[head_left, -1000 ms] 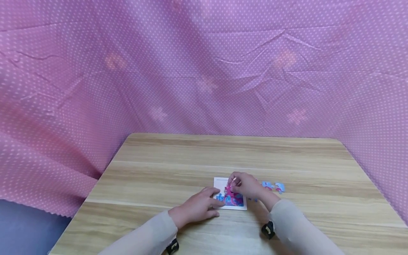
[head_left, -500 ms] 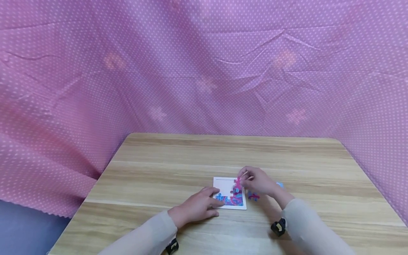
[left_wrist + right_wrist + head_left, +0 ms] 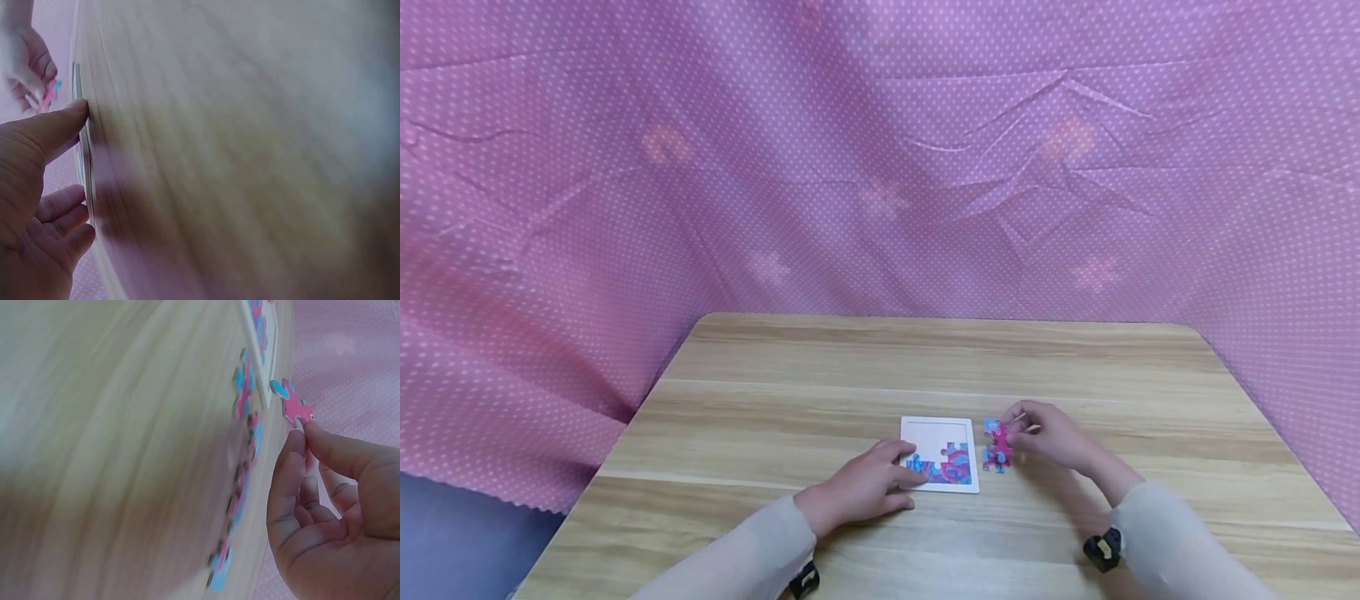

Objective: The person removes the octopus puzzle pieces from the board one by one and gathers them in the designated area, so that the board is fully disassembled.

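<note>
A white puzzle tray (image 3: 927, 431) lies on the table with several blue, pink and purple pieces (image 3: 953, 472) fitted along its bottom and up part of its right side. My left hand (image 3: 867, 485) rests at the tray's left edge, fingertips on its border; the left wrist view shows thumb and fingers along the tray's thin edge (image 3: 87, 159). Just right of the tray, my right hand (image 3: 1051, 435) pinches a pink and blue puzzle piece (image 3: 294, 405) between thumb and fingertips, raised over the table. In the head view this piece overlaps loose pieces beneath it.
Loose puzzle pieces (image 3: 244, 390) lie in a row on the wooden table (image 3: 820, 358), right of the tray. Some of them are hidden behind the right hand in the head view. A pink dotted cloth (image 3: 880, 167) hangs around the table's back and sides.
My right hand has lifted the pink piece from the tray's filled area and carried it right, past the tray's right edge. The left hand has stayed put on the tray.
</note>
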Tool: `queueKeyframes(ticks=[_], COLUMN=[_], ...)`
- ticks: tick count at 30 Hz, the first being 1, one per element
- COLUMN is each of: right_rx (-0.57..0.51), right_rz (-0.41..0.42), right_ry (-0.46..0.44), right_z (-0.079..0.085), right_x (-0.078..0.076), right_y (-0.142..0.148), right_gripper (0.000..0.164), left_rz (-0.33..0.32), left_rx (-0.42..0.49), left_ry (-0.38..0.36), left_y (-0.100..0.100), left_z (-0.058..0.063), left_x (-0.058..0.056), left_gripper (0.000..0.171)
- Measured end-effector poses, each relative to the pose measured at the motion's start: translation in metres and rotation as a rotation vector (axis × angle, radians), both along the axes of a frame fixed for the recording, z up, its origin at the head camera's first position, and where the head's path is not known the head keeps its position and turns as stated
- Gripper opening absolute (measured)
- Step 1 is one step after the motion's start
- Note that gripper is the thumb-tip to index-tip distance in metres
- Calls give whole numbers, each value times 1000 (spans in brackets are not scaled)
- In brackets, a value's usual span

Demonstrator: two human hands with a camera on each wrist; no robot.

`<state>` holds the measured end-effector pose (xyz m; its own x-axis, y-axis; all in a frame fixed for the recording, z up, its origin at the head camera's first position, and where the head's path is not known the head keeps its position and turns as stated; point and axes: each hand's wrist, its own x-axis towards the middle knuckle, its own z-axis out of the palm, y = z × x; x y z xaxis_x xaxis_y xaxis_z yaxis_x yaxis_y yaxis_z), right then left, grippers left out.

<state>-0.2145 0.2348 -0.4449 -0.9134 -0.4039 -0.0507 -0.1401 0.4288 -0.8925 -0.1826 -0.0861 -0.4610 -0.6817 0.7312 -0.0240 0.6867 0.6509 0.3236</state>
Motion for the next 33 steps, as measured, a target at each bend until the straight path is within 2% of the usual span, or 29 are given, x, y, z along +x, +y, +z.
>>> queueKeyframes(ticks=[5, 11, 23, 33], right_rx=[19, 112, 331, 370], right_rz=[17, 13, -107, -126], right_ry=[-8, -3, 60, 82], right_z=[-3, -4, -8, -7], right_x=[5, 12, 20, 19], right_y=[14, 22, 19, 15], right_gripper=[19, 15, 14, 14], left_rz=[1, -7, -22, -13], left_rx=[-4, -3, 9, -11], left_ry=[-2, 7, 14, 13], left_y=[0, 0, 0, -1], left_z=[-1, 1, 2, 2], left_x=[-1, -1, -1, -2], left_gripper=[37, 37, 37, 37])
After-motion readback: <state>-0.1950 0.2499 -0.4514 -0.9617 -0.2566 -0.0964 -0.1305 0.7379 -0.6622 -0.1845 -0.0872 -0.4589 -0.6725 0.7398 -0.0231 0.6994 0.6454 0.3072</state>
